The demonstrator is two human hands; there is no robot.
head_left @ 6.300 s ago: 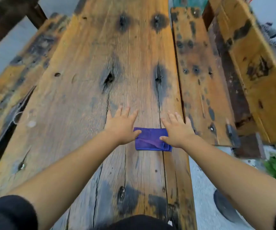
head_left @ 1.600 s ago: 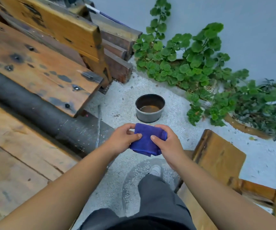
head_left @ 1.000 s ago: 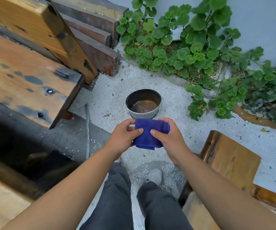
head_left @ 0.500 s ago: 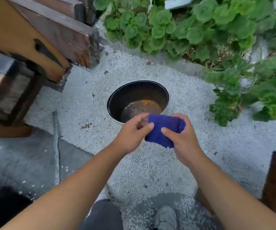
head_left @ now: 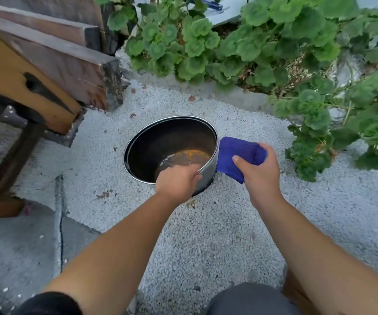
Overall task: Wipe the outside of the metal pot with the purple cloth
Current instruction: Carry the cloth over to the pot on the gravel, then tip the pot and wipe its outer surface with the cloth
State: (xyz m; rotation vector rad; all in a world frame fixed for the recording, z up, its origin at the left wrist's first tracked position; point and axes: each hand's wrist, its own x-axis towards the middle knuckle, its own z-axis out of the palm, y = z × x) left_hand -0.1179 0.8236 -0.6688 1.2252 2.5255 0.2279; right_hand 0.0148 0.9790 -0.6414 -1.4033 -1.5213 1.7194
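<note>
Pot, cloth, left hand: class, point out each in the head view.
Pot (head_left: 160,146), head view, dark inner wall.
Cloth (head_left: 233,153), head view, folded middle, against the pot's outside.
Left hand (head_left: 176,181), head view, back of hand gripping the rim.

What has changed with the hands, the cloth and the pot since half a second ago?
The left hand let go of the purple cloth and now grips the near rim of the metal pot. The right hand carried the cloth rightwards to the pot's outer right wall. The pot still stands on the gravel.
</note>
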